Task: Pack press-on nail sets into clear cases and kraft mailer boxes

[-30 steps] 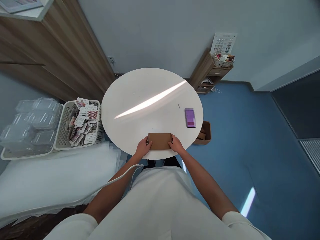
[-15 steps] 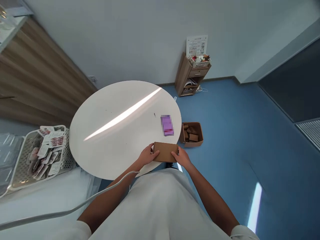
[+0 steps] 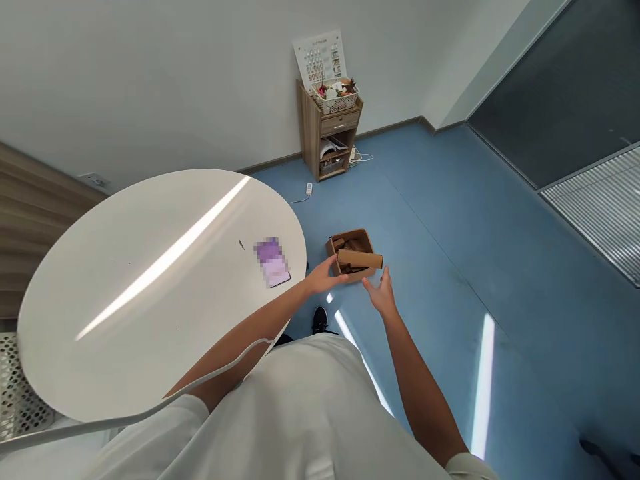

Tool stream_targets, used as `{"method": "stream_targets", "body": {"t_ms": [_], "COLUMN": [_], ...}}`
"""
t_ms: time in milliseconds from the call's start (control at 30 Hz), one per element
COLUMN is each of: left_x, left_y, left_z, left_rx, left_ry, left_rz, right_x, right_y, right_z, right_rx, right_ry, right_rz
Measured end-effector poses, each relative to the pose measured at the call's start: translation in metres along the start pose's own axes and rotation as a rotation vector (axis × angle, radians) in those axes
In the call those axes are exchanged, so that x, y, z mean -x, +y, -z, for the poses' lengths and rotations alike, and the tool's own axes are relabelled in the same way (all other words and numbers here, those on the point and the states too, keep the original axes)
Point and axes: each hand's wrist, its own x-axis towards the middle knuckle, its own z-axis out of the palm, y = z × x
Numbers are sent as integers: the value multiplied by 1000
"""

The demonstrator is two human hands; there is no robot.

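A small brown cardboard box [image 3: 360, 259] is tilted over the open carton [image 3: 371, 241], its narrow side toward me. My left hand [image 3: 324, 277] is at the box's left end, thumb and fingers spread; whether a fingertip still touches it I cannot tell. My right hand [image 3: 382, 293] is just below the right end, fingers apart and not wrapped around anything. Inside the carton, which stands on the floor beside the table, lie several brown cardboard boxes, partly hidden by the tilted one.
The white oval table [image 3: 150, 287] is at my left, with a blurred purple phone-like object [image 3: 273, 262] near its right edge. A small wooden cabinet [image 3: 330, 130] holding a basket [image 3: 337, 100] stands by the wall. A white cable [image 3: 215, 373] crosses my left arm.
My hands have moved right with the cardboard box, from the table's edge to over the carton. Their grip has opened and the box has tipped. The view has turned right.
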Motion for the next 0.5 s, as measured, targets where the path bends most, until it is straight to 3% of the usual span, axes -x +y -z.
{"method": "stream_targets", "body": {"t_ms": [100,233,333,500], "left_x": [11,58,105,191], "left_y": [-9,-36,-54,-68], "left_z": [5,27,51,86], "left_rx": [-25,7,74,122], "left_ry": [-38,-23,109,332], "left_rz": [98,263,375,445], "right_x": [0,13,27,61], "right_y": [2,-1,-15,-60], "right_z": [-10,-36,-58,-103], "right_rx": [-11,-101,-143,-143], "right_ry": [-11,-148,-220,-390], "right_rz": [-42,-143,-96,91]}}
